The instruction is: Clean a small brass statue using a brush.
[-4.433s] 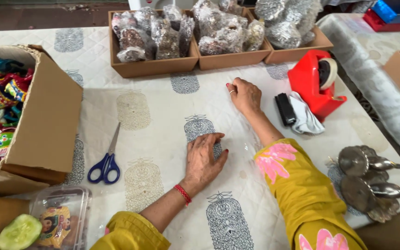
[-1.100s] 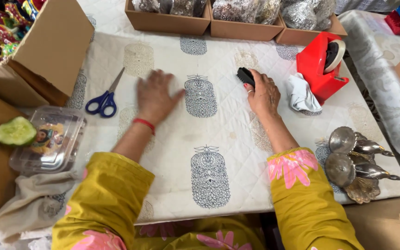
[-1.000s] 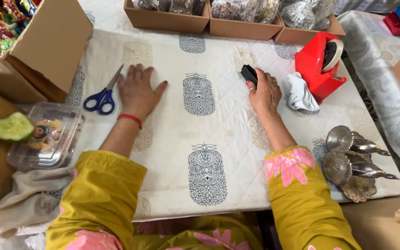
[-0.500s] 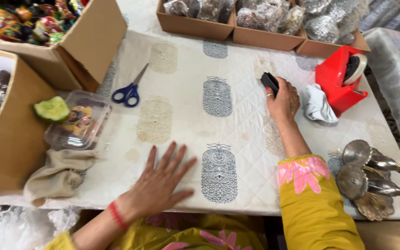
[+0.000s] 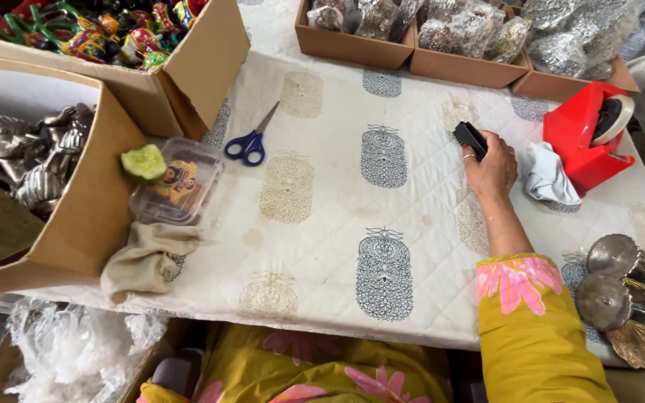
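Note:
My right hand point(image 5: 491, 170) rests palm down on the white quilted cloth point(image 5: 337, 224), its fingertips touching a small black block point(image 5: 470, 139). A crumpled white rag point(image 5: 548, 177) lies just right of that hand, beside a red tape dispenser point(image 5: 590, 134). My left hand is out of view. Blue-handled scissors point(image 5: 249, 143) lie on the cloth to the left, well apart from the hand.
Open cardboard boxes stand at left, one with silver figurines point(image 5: 31, 160), one with colourful toys point(image 5: 106, 33). A clear plastic container point(image 5: 177, 190) with a green slice point(image 5: 144, 163) and a beige cloth point(image 5: 147, 257) sit nearby. Trays of wrapped items point(image 5: 457, 33) line the back; silver pieces point(image 5: 625, 298) lie at right.
My left hand slid back across the cloth toward me and dropped out of view. My right hand stayed by the black block. The view shifted left.

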